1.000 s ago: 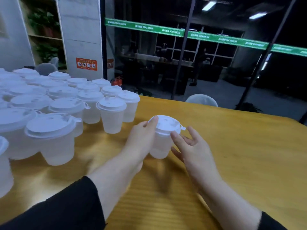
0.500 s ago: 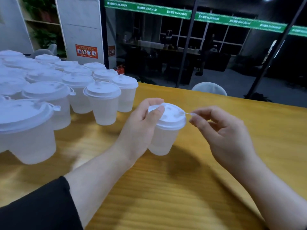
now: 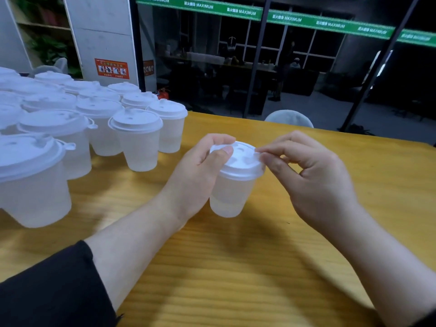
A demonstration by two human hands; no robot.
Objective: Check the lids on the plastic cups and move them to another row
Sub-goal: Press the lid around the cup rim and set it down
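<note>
Your left hand [image 3: 200, 171] wraps the cup [image 3: 230, 197] mid-bench [image 3: 236, 267], thumb on the lid [image 3: 238, 161], while your right hand [image 3: 313, 175] pinches the lid's edge tab, so press evenly round the rim without squeezing the soft wall.

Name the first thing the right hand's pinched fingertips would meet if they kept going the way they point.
Probably the lid of the held cup; the right hand already touches its rim.

Upright lidded translucent cup [image 3: 232, 194], tabletop
</note>
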